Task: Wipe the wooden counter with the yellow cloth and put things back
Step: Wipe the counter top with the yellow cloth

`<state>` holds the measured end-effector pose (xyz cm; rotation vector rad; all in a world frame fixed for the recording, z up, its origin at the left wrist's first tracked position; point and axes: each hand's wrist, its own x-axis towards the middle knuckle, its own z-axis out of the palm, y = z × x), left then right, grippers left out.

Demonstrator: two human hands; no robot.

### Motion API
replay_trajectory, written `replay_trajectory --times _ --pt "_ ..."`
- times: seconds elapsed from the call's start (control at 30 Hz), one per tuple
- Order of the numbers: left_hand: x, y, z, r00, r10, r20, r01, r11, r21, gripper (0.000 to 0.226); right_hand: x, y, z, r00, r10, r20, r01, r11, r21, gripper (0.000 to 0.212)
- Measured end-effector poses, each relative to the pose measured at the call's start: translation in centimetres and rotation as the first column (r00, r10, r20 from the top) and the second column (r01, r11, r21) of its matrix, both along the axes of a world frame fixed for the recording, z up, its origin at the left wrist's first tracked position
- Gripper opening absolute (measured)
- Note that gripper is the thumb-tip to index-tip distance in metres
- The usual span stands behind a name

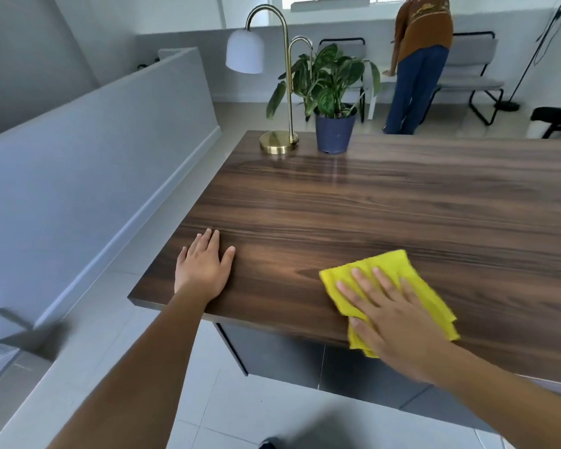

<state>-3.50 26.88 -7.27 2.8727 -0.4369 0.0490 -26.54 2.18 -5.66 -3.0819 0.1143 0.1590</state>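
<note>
The dark wooden counter [386, 202] fills the middle and right of the head view. A folded yellow cloth [392, 270] lies near its front edge, partly hanging over it. My right hand [392, 319] presses flat on the cloth, fingers spread. My left hand [204, 265] rests palm down on the bare wood at the counter's front left corner, fingers apart and holding nothing. At the far left corner stand a brass lamp [277, 142] with a white shade and a potted plant [332, 131] in a blue pot.
A grey half wall [94, 163] runs along the left, with a tiled floor strip between it and the counter. Behind the counter a person [418, 66] stands beside grey chairs [476, 66]. A black stand [557, 118] is at the far right.
</note>
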Motion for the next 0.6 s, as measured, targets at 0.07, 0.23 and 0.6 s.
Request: replay_trajectory --times 0.07,0.23,0.6 --pt "0.0 0.0 0.1 1.0 0.001 0.003 -0.001 1.0 0.003 0.062 2.8 3.5 -0.3 0.996 0.088 0.025 -0.089 0.996 0.022 0.058" --pt "0.0 0.1 0.0 1.0 0.004 -0.002 -0.004 1.0 -0.009 0.06 10.3 6.5 -0.7 0.955 0.295 0.038 -0.297 0.946 0.125 0.054" --pt "-0.4 -0.4 0.9 1.0 0.026 -0.001 -0.026 0.999 0.04 0.064 3.4 -19.1 -0.5 0.729 -0.681 -0.065 0.684 0.728 0.049 0.059"
